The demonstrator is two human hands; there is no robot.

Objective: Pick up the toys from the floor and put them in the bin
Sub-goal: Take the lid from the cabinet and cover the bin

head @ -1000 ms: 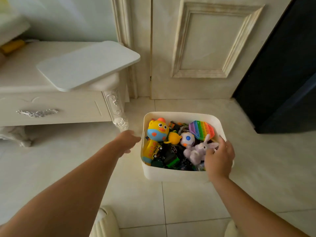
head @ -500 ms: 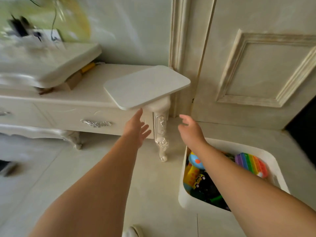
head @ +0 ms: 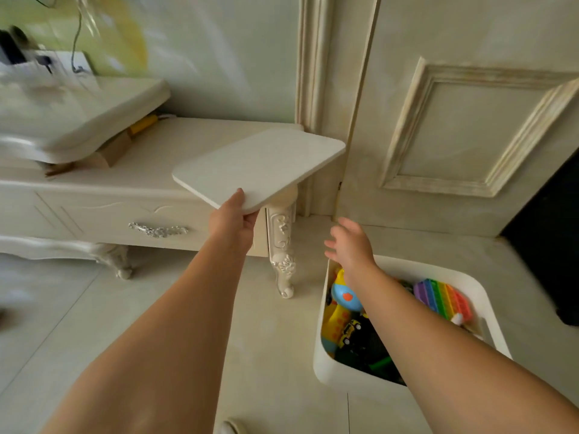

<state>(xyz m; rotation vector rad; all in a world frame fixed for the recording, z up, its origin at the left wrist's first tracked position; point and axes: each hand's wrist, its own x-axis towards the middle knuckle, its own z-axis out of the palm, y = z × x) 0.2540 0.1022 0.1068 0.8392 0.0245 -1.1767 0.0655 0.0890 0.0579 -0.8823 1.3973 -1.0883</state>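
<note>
The pale tiled floor (head: 219,355) is stretching wide and bare between the furniture and the person, leaving open room to the left of the bin. A cream panelled door (head: 470,136) is standing shut behind it, and a low cream cabinet (head: 94,211) is running along the wall on the left, its carved corner leg coming down near the bin's far left corner. The white bin (head: 322,368) is sitting on the floor at lower right, its rim open to the top. A flat white board (head: 260,164) with rounded corners is lying across the cabinet's right end, its near edge jutting out past the cabinet front. The toys (head: 343,296) are lying inside the bin, among them a rainbow pop pad (head: 441,297) leaning at the far right wall. The left hand (head: 233,219) is gripping the board's near corner, thumb on top and fingers underneath. The right hand (head: 351,245) is hovering over the bin's far left corner, fingers spread and holding nothing.
</note>
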